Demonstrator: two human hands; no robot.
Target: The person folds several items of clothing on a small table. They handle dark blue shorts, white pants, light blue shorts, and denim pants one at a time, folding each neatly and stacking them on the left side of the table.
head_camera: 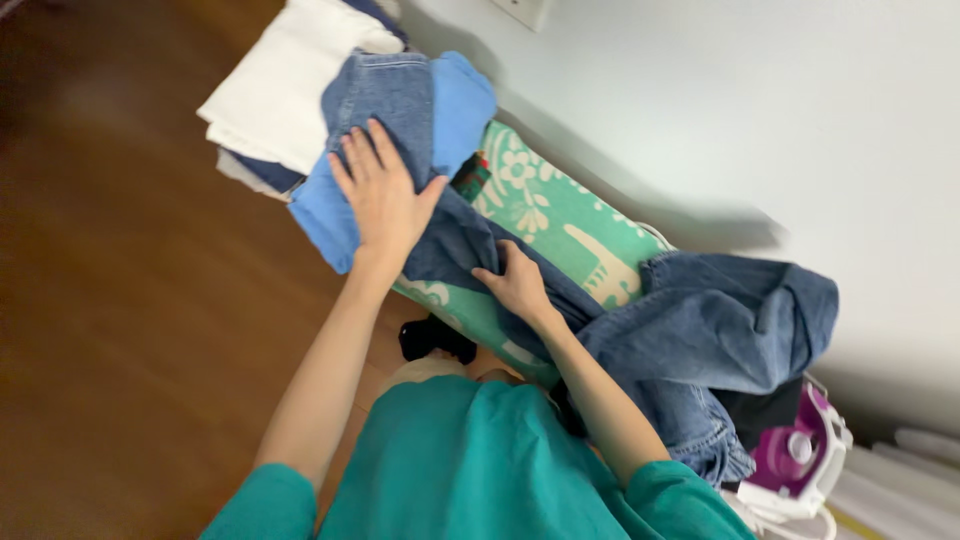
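My left hand (pixel 380 200) lies flat, fingers spread, on jeans (pixel 690 320) at 11 o'clock. My right hand (pixel 515 282) pinches, I think, their leg at centre. Their bulk at 3 o'clock may slide off the board (pixel 560 225) onto the iron (pixel 795 455).

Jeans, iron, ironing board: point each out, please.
jeans (pixel 700 330), head view, bunched denim on the right.
iron (pixel 795 455), head view, purple body.
ironing board (pixel 560 215), head view, bare green patterned cover.
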